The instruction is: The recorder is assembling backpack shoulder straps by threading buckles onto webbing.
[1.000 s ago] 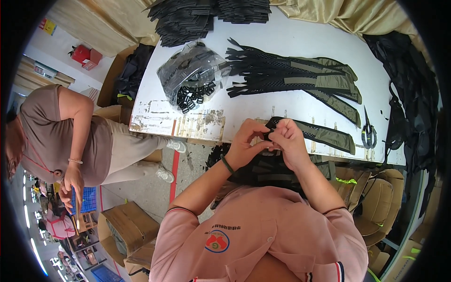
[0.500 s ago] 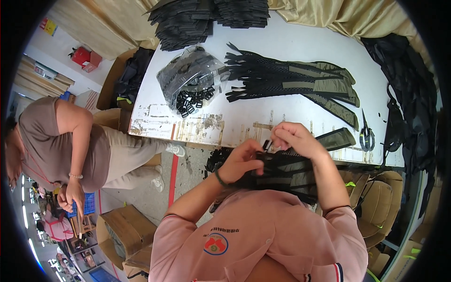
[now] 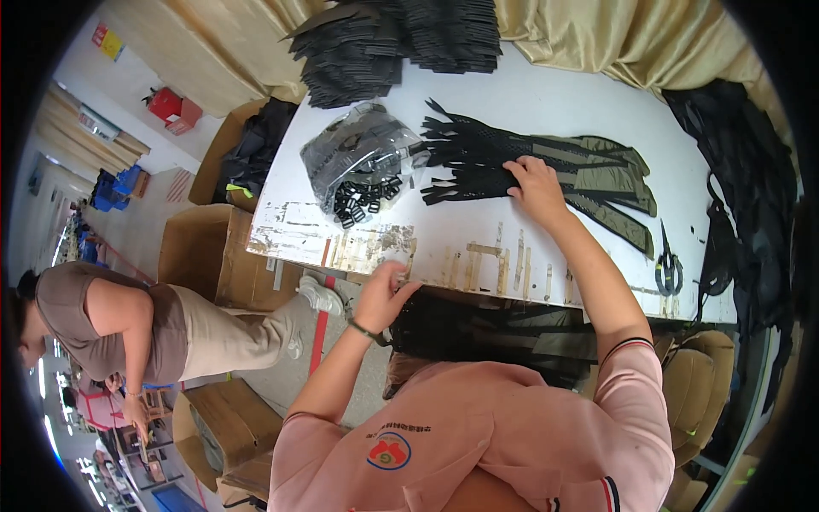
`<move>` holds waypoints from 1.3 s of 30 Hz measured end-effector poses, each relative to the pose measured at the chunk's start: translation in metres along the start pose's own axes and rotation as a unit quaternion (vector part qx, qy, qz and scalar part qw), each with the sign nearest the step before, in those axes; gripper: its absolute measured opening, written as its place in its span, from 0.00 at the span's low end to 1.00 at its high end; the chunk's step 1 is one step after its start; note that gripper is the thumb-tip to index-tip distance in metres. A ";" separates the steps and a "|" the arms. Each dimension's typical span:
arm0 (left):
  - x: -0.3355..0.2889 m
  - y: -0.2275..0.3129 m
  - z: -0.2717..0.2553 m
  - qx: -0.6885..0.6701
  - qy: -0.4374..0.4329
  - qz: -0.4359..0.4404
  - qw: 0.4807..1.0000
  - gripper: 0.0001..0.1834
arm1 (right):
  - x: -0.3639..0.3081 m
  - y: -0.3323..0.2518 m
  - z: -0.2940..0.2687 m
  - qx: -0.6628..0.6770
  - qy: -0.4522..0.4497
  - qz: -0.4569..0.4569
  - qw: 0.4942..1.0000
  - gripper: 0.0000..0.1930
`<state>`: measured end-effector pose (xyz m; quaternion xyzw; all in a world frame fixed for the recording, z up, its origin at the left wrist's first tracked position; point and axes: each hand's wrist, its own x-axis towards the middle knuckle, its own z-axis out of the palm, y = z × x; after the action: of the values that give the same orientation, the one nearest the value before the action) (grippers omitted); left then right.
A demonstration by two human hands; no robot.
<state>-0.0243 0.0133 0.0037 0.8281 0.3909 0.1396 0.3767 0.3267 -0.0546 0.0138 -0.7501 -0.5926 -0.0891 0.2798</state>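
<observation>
**Straps (image 3: 597, 177) found right of the bag (image 3: 345, 149), under my right hand (image 3: 536, 188)**

I took the bag on the white table (image 3: 461, 235) as my reference. Buckles (image 3: 363, 200) spilled from its near side. The straps lay just to its right, long axis running crosswise, black ends toward the bag and olive ends away from it.

My right hand was the nearer: right of the bag, across the middle of the straps, partly open, thumb apart from the forefinger, fingertips on the top layer. I saw no strap pinched.

My left hand was on the near side of the bag, by the table's front edge, well apart from the straps, fingers curled and thumb out. Whether it held anything, I could not tell.

Scissors (image 3: 670, 269) lay far right of the bag.
</observation>
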 end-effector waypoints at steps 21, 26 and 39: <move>0.074 0.045 0.042 0.058 -0.095 0.207 0.972 0.07 | -0.064 -0.057 -0.058 0.252 -0.182 0.066 0.948 0.04; 0.065 0.028 0.036 -0.055 -0.103 0.194 0.974 0.07 | -0.071 -0.051 -0.063 0.219 -0.211 0.086 0.949 0.03; 0.045 0.036 0.050 -0.287 -0.135 0.039 0.947 0.07 | -0.087 -0.095 -0.035 0.258 -0.189 0.051 0.946 0.24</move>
<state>0.0508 0.0066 -0.0066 0.7103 0.2473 0.1469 0.6425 0.2194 -0.1327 0.0318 -0.6843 -0.5982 0.2253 0.3508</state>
